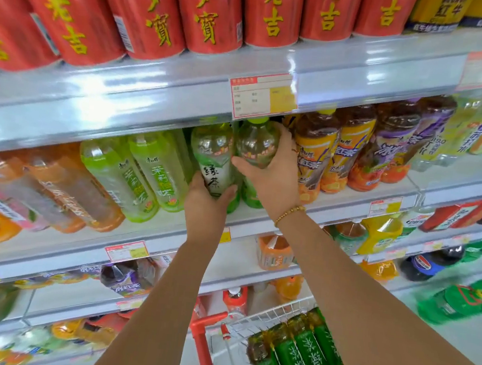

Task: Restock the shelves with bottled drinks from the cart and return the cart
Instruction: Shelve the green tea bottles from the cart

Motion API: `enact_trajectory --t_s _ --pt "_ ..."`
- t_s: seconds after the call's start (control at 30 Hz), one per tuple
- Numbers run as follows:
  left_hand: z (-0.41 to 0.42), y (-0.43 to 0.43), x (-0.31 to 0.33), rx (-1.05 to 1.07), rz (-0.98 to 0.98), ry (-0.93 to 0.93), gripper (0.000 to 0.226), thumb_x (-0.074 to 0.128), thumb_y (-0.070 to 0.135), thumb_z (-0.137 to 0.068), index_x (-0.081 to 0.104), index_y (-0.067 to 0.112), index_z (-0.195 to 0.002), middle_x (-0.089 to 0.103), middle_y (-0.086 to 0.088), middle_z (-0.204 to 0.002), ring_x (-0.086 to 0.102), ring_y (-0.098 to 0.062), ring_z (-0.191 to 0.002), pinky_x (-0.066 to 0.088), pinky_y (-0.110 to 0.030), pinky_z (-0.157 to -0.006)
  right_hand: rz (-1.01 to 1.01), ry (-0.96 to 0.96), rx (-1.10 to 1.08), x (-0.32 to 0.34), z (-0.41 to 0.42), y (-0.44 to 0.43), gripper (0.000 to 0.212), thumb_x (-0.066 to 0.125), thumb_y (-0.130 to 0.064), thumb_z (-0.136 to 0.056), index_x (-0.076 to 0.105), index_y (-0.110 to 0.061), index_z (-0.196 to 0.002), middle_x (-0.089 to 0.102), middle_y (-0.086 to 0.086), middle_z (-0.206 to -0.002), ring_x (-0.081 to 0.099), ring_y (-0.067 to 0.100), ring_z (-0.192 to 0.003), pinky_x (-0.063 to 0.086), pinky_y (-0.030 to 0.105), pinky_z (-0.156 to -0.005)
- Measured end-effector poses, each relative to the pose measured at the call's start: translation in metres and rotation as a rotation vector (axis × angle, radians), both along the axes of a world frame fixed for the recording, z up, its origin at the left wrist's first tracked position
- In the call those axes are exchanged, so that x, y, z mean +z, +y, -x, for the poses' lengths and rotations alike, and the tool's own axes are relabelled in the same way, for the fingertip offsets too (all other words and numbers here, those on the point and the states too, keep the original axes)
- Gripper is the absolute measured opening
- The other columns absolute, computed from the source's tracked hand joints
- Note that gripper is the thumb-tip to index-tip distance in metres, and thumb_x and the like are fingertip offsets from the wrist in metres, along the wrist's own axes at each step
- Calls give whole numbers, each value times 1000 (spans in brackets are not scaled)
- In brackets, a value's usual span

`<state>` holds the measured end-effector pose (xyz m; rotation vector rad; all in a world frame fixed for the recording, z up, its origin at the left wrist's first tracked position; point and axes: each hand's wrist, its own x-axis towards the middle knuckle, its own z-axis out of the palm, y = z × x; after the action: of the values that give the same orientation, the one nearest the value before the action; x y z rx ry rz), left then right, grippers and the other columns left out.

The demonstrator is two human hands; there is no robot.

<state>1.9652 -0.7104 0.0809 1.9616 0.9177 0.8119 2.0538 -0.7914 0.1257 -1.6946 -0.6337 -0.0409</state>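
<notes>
Two green tea bottles stand side by side on the middle shelf (260, 213). My left hand (206, 205) grips the lower part of the left green tea bottle (213, 153). My right hand (276, 174), with a bead bracelet on the wrist, wraps around the right green tea bottle (255, 145) near its shoulder. Both bottles are upright, between pale jasmine tea bottles and yellow-labelled iced tea bottles. Below at the right, the white wire cart (274, 312) with red handle holds several dark green-labelled tea bottles (300, 352).
Red herbal tea cans (209, 14) fill the top shelf. Jasmine tea bottles (146, 173) stand left of my hands, iced tea bottles (337, 150) right. Lower shelves hold orange, purple and green drinks. Price tags (261, 94) hang on shelf edges.
</notes>
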Motion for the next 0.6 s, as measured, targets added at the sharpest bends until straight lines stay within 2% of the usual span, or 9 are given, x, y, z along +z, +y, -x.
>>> enact_trajectory --t_s 0.1,0.23,0.37,0.43,0.5,0.6 --pt "0 -1 -11 -20 30 21 43 74 22 -78 52 5 -111 62 -9 -99 59 -23 -84 42 -25 -66 6 -21 -84 -12 2 2 89 83 -23 -64 35 -14 -139 44 7 -135 42 17 -125 37 23 -102" --pt "1 -3 -21 13 43 -27 48 74 22 -78 52 5 -118 62 -8 -105 60 -23 -93 50 -32 -78 -24 106 -120 -29 14 2 75 82 -27 -67 44 -11 -129 60 2 -118 57 15 -108 48 22 -89" --pt "-7 0 -21 118 59 0 57 74 28 -78 52 2 -124 47 -17 -121 53 -29 -106 45 -39 -94 0 136 -40 -30 3 2 56 81 -21 -69 46 -9 -111 62 -6 -94 59 3 -80 43 0 -66" --pt "-15 0 -19 152 86 3 62 73 29 -79 49 2 -129 42 -17 -126 51 -31 -110 42 -40 -98 29 123 39 -30 -5 1 51 78 -21 -72 45 -11 -110 65 -5 -96 62 3 -83 46 3 -68" --pt "-23 0 -16 184 121 -7 65 72 27 -81 45 3 -134 39 -17 -130 50 -32 -113 40 -39 -101 69 114 103 -34 -11 2 51 76 -26 -75 48 -13 -115 66 -3 -104 62 6 -93 48 8 -78" --pt "-35 2 -14 230 160 -31 64 70 25 -84 42 5 -138 42 -16 -133 51 -31 -115 42 -36 -100 153 41 98 -39 -18 5 59 71 -46 -75 49 -20 -123 65 -4 -111 60 13 -104 50 28 -91"
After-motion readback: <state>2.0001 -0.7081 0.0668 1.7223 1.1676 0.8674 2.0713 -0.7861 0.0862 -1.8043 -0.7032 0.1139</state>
